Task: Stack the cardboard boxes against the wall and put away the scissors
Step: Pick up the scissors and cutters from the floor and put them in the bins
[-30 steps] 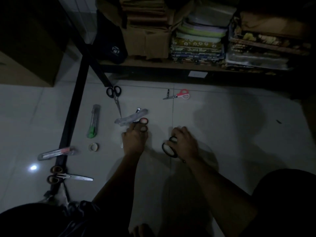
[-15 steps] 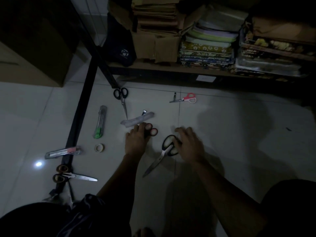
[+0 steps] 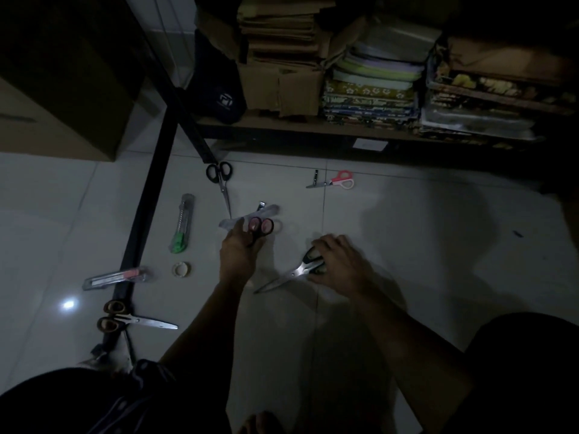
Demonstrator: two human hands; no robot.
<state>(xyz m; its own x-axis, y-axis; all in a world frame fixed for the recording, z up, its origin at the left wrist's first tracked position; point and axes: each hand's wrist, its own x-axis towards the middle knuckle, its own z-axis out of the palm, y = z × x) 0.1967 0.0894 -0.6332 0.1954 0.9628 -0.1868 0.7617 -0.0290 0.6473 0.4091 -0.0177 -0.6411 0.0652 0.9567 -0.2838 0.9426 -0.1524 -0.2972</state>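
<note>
You've got two pairs on the go here: your left hand (image 3: 239, 255) is wrapped around the blade end of the pink-handled scissors (image 3: 261, 227), loops sticking out toward 12 o'clock past your fingers, which looks like a safe way to carry them with the points tucked into your palm. Your right hand (image 3: 340, 261) is curled over the handles of the big black-handled scissors (image 3: 297, 272), with the shiny blades pointing off to about 8 o'clock, low over the floor (image 3: 407, 230) or still touching it; I can't tell which in this light. My guess is you're gathering them one pair per hand before putting them away. More are scattered around: a slim black pair (image 3: 221, 183) up at 12 o'clock near the rack leg, a small red-handled pair (image 3: 336, 180) at roughly 1 o'clock, and a brown-handled pair (image 3: 131, 322) down at 8 o'clock beside the black floor bar (image 3: 141, 220). There's also a green utility knife (image 3: 183, 223), a second cutter (image 3: 117, 277) and a little tape roll (image 3: 181, 269) off at 9 o'clock, plus a clear plastic sleeve (image 3: 250, 214) just past your left fingertips. Flattened cardboard (image 3: 279, 57) is piled on the low shelf (image 3: 282, 125) at 12 o'clock, next to folded fabric (image 3: 372, 89), and one big box (image 3: 56, 89) sits at 10 o'clock.
</note>
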